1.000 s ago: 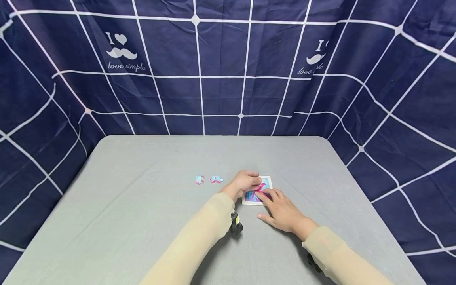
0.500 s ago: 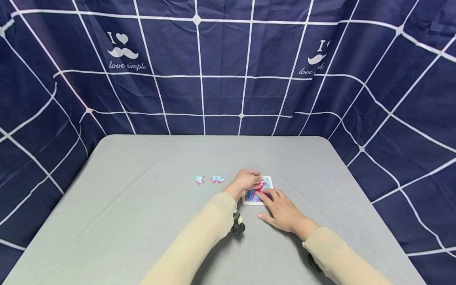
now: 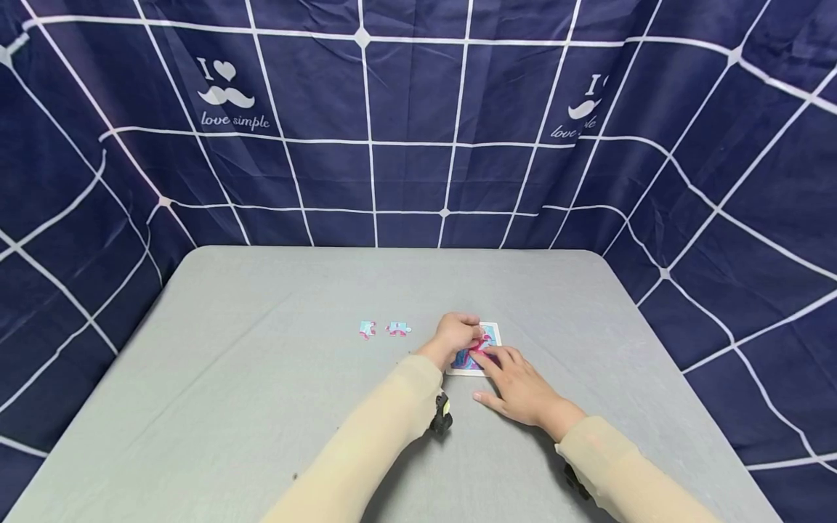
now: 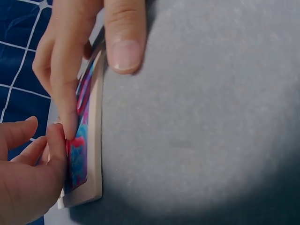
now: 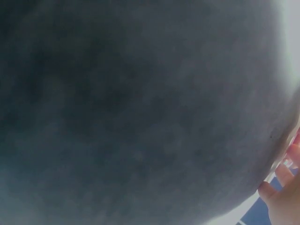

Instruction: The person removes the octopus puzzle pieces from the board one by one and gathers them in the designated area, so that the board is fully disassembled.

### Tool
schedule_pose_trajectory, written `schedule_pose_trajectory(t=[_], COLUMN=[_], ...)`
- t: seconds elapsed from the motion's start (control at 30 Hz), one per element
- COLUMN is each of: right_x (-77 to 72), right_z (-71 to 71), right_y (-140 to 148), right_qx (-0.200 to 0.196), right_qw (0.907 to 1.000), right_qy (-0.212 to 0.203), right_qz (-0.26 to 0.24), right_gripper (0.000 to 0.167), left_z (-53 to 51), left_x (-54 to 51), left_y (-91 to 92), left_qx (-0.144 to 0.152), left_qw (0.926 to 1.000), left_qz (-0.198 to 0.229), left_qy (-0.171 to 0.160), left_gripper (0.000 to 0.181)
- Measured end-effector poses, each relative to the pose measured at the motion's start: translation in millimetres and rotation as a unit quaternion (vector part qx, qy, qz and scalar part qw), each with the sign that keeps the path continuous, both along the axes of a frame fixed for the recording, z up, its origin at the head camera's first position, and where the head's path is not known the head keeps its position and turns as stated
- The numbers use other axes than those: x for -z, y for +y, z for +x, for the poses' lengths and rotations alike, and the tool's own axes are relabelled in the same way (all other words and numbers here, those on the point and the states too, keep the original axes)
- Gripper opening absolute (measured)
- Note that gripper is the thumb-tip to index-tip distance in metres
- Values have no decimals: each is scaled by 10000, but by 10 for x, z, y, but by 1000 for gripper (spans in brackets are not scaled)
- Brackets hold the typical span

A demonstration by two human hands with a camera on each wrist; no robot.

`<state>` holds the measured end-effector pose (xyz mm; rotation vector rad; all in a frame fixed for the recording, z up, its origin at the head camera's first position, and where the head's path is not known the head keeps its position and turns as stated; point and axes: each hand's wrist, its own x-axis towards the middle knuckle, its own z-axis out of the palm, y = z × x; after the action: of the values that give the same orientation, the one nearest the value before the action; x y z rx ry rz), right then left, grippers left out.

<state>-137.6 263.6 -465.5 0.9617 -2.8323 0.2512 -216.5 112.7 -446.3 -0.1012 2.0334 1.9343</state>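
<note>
A small puzzle board (image 3: 468,373) with a pale frame and a blue, pink and purple picture lies right of the table's middle. My left hand (image 3: 455,334) covers its left side, the fingertips touching the picture. From the near right, my right hand (image 3: 523,388) presses an index finger on the picture, and its thumb rests apart on the table. In the left wrist view, the left hand (image 4: 30,187) and right hand (image 4: 70,51) have fingertips meeting over the picture (image 4: 78,164). The hands hide part of the board.
Two loose puzzle pieces, a left one (image 3: 368,330) and a right one (image 3: 397,329), lie left of the board on the grey table (image 3: 275,407). A dark blue curtain (image 3: 408,174) with white lines surrounds the table's back and sides. Mostly dark grey surface fills the right wrist view.
My left hand and forearm have shifted slightly to the right over the puzzle board. The right hand stays almost still, and the two loose pieces lie as before.
</note>
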Motion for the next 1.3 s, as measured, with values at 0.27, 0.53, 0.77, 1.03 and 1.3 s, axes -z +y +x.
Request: schedule_pose_trajectory(t=[0.27,0.53,0.77,1.03,1.3], right_x=[-2,-3,-10,-10,0], right_z=[5,-3,-3,1,3], right_y=[12,5,4,4,15], right_qx=[-58,-70,-38,24,91], right_qw=[9999,9999,10000,9999,9998], right_qy=[69,51,-4,-113,-204], right_qz=[-78,-97,-41,-19,1], right_gripper=[66,66,66,66,69], left_z=[8,13,20,-45,-132], left_x=[-3,7,29,-13,-56], left_y=[49,63,42,-74,-264], left_qx=[-219,-558,-520,-246,100], left_qw=[9944,9928,9946,9988,9990], left_qz=[-942,-996,-831,-410,-413], left_qy=[417,350,343,-78,-113], left_gripper=[16,6,6,8,12])
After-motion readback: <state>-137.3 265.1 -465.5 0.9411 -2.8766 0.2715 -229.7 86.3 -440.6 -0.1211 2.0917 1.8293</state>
